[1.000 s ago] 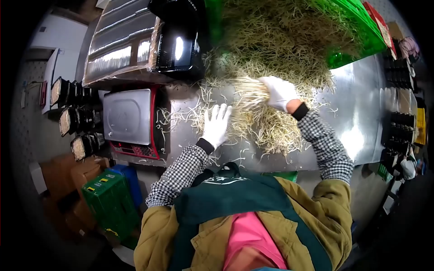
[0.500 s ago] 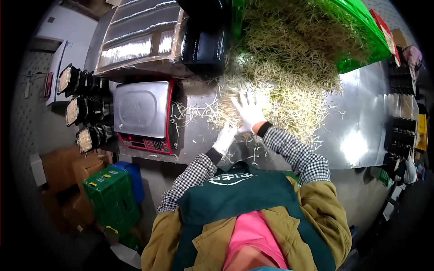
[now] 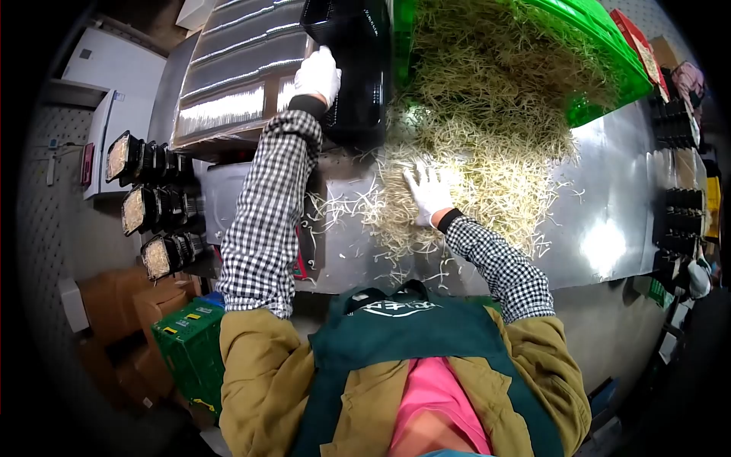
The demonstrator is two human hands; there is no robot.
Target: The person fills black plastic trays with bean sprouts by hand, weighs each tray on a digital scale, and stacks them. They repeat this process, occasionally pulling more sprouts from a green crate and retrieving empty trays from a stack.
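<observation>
White-gloved, my left hand (image 3: 318, 75) reaches to the left side of the stacked black plastic trays (image 3: 356, 95). Its fingers are closed at the edge of an upper black plastic tray (image 3: 346, 23); the fingertips are partly hidden. My right hand (image 3: 429, 192), gloved too, lies with spread fingers on the near left part of a heap of pale bean sprouts (image 3: 487, 186). The heap spills from a tipped green crate (image 3: 609, 57) onto the metal table (image 3: 343, 255). My left sleeve covers much of the scale (image 3: 221, 190).
A box of clear plastic lids or trays (image 3: 236, 65) stands left of the black stack. Several filled black trays (image 3: 156, 209) sit at the table's left edge. Below is a closed green crate (image 3: 186, 343). More stacked black trays (image 3: 681, 202) are at far right.
My left hand has left the near edge of the sprouts and moved up and left to the black trays. My right hand stays on the sprouts, shifted slightly toward me.
</observation>
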